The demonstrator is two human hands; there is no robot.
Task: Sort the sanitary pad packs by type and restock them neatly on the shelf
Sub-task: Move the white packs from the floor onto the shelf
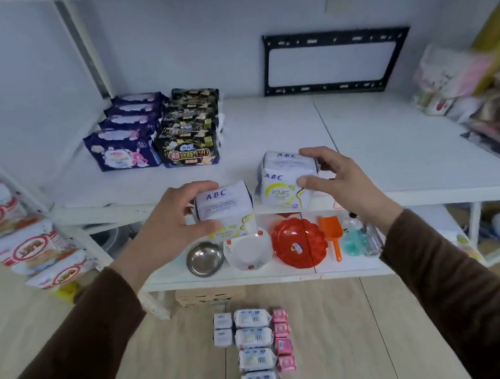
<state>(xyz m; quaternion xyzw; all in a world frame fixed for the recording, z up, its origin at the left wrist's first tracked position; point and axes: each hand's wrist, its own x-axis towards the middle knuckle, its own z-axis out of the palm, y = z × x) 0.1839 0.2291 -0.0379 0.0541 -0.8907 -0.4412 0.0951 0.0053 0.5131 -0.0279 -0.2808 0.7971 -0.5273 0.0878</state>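
My left hand (167, 223) grips a white ABC pad pack (225, 209) in the air just before the white shelf's (268, 133) front edge. My right hand (335, 175) holds two white ABC packs (287, 180), one behind the other, resting on the shelf near its front. At the shelf's back left stand a row of purple packs (124, 149) and a row of black packs (188, 143). On the wooden floor below lie small white ABC packs (223, 329), a column of white-blue packs (255, 352) and a column of pink packs (283, 340).
A black bracket frame (334, 61) leans on the back wall. The lower shelf carries a steel bowl (203, 258), a white bowl (248, 253), a red plate (298, 242) and an orange scoop (332, 233). Packaged goods (23, 236) fill racks at left and right.
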